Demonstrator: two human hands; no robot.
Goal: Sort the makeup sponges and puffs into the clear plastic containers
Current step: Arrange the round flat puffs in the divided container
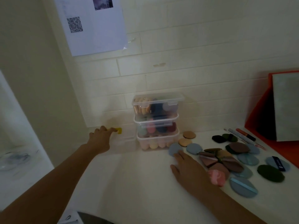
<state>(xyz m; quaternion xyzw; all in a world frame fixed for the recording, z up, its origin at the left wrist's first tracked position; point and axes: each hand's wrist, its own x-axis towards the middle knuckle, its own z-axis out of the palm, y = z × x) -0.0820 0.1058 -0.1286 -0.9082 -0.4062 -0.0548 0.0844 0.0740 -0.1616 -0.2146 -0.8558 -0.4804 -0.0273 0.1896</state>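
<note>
Three stacked containers (157,122): clear, glossy plastic with snap-on lids. A further clear plastic container (125,139), far left of the stack, is almost invisible against the wall. Worktop (137,183): white, smooth, matt. Wall (194,54): painted brick, matt, with shallow joints. Sheet (95,28) on the wall: white printed paper with glossy tape at its lower right corner. Blue puffs (243,186), right: soft matt cloth, one with a satin-looking ribbon strap. Pink sponge (216,177): matt, marbled foam. Yellow sponge (119,130): matt.
</note>
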